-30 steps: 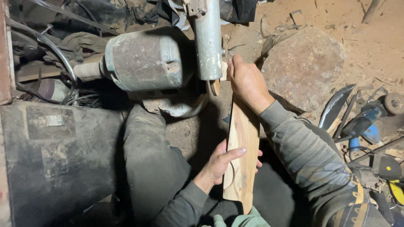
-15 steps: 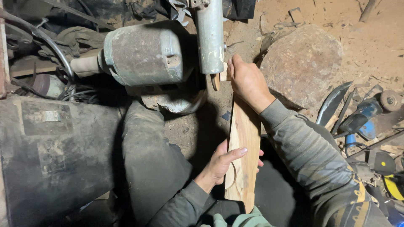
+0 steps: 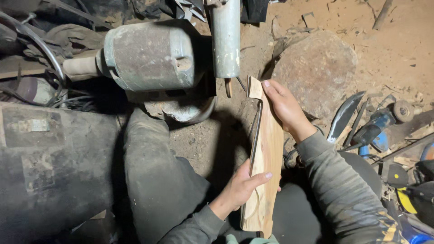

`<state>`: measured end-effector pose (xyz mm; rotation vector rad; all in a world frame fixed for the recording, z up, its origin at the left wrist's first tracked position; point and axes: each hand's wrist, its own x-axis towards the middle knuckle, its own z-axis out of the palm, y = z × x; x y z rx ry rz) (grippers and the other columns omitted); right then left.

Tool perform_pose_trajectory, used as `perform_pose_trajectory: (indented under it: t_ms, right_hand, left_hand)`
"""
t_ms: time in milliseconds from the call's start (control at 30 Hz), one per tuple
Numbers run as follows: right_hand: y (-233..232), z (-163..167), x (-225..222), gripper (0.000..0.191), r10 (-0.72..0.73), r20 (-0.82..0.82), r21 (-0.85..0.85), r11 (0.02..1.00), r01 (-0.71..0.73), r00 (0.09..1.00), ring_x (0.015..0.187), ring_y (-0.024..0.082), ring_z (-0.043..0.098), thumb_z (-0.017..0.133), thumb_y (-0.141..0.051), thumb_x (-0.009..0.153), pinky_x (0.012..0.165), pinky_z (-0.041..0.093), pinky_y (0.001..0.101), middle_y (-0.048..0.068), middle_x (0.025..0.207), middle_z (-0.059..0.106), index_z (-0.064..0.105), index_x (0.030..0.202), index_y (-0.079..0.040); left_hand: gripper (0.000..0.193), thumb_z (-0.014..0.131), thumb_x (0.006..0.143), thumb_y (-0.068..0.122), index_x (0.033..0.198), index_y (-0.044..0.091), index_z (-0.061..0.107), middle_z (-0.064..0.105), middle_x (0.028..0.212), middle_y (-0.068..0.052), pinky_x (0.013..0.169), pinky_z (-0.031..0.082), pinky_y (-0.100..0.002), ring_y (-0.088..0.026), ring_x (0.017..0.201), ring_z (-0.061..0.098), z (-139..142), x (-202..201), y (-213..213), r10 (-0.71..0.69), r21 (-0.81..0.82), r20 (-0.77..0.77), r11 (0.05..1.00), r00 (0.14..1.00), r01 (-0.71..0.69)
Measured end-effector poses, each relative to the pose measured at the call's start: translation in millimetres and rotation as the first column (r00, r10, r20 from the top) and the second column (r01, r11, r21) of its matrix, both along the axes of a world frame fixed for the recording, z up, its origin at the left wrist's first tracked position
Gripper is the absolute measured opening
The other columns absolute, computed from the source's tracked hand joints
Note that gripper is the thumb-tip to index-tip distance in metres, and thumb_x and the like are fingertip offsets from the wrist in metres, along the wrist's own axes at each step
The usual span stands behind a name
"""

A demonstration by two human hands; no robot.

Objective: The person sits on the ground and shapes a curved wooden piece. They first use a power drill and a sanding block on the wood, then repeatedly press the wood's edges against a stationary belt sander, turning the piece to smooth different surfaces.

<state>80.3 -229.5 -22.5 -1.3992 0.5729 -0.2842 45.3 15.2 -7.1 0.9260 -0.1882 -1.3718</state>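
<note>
Wooden board (image 3: 266, 162) sits in both hands, just below the grey metal tube (image 3: 226, 38). Left hand (image 3: 242, 190) fingers pinch its near edge; right hand (image 3: 285, 108) fingers wrap its far end. It looks like shaping work; the far end needs guiding to the tube's tip.

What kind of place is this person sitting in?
Probably a rough woodworking workshop. There is a dirt floor, an old motor with a spindle, tools lying about, and both hands hold a wooden plank.
</note>
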Motion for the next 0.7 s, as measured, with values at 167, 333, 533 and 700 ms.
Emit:
perform_pose_trajectory:
  t_ms: [167,333,533,700]
  right_hand:
    - [4.0,19.1,11.0,0.050,0.056,-0.133,-0.313,0.945,-0.095,0.990,0.090,0.013,0.061,0.046,-0.045,0.107,0.085,0.050,0.0321,0.007,0.097,0.072,0.069,0.110,-0.001]
    - [6.3,31.8,34.9,0.057,0.053,-0.258,-0.591,0.781,-0.201,0.965,0.083,0.040,0.064,0.044,-0.050,0.107,0.078,0.051,0.0467,0.024,0.087,0.068,0.066,0.098,0.002]
    - [0.2,37.7,50.7,0.058,0.066,-0.259,-0.711,0.663,-0.236,0.964,0.085,0.053,0.063,0.041,-0.049,0.107,0.076,0.050,0.0572,0.031,0.084,0.066,0.066,0.092,0.000]
    - [-2.0,39.2,55.9,0.057,0.056,-0.286,-0.721,0.646,-0.253,0.957,0.083,0.054,0.063,0.042,-0.048,0.108,0.075,0.049,0.0593,0.031,0.082,0.066,0.066,0.091,0.000]
  left_hand:
    - [0.051,0.064,0.099,0.016,0.141,-0.005,0.045,0.066,0.115,-0.021,0.084,0.061,-0.041,-0.029,0.095,0.073,3.7,5.6,-3.1,0.006,-0.077,-0.019,0.997,1.000,-0.007]
    - [0.053,0.062,0.099,0.019,0.143,-0.005,0.043,0.067,0.119,-0.025,0.083,0.062,-0.041,-0.031,0.096,0.073,8.6,11.7,-7.6,0.050,-0.109,-0.026,0.993,0.998,-0.052]
    - [0.057,0.062,0.099,0.022,0.144,-0.007,0.042,0.066,0.118,-0.026,0.080,0.063,-0.043,-0.033,0.095,0.073,14.6,22.6,-11.4,0.046,-0.142,-0.027,0.989,0.999,-0.050]
    - [0.057,0.061,0.100,0.022,0.145,-0.008,0.042,0.066,0.118,-0.027,0.082,0.063,-0.045,-0.033,0.096,0.073,17.7,27.2,-12.5,0.033,-0.130,-0.036,0.991,0.999,-0.038]
